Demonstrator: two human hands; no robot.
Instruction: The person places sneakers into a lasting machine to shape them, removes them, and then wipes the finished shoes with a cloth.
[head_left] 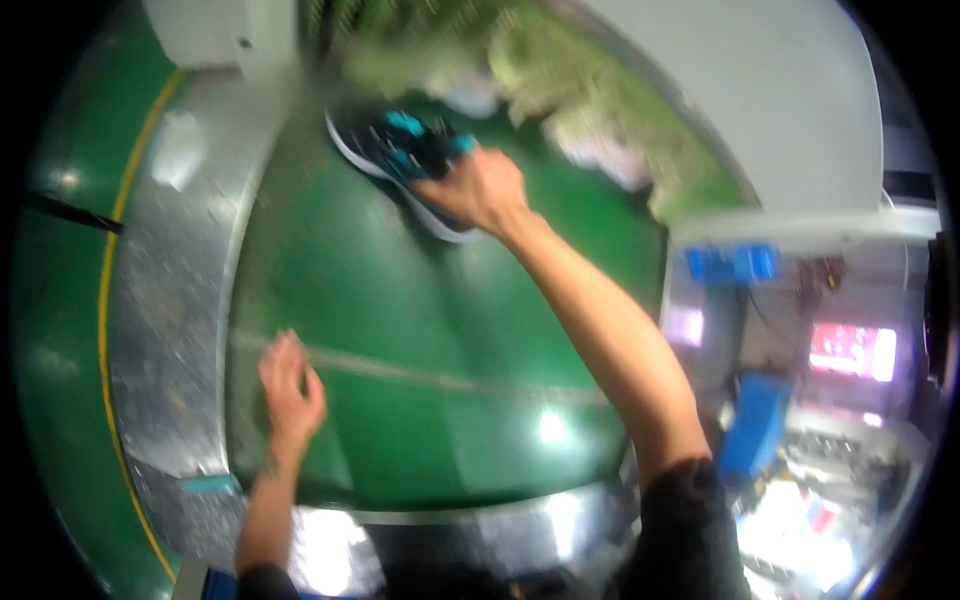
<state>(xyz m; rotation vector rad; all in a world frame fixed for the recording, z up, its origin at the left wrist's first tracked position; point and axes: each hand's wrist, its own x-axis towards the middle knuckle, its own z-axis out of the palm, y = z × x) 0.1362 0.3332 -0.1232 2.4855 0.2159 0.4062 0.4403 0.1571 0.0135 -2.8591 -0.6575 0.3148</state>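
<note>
A dark sneaker (375, 148) with teal accents and a white sole lies on the green belt-like surface (480, 310) toward the far side. My right hand (485, 190) reaches across and is closed on the heel end of the sneaker. Part of the shoe's collar is hidden behind my fingers. Nearer to me on the left, my left hand (290, 390) hovers over the green surface's left edge. Its fingers are extended and nothing is in them.
A metal ledge (170, 330) borders the green surface on the left, with a teal strip (210, 484) on it. Crumpled pale yellowish material (560, 90) lies beyond the sneaker. White housing panels (760, 90) stand at the far right. Blue bins (757, 425) sit farther right.
</note>
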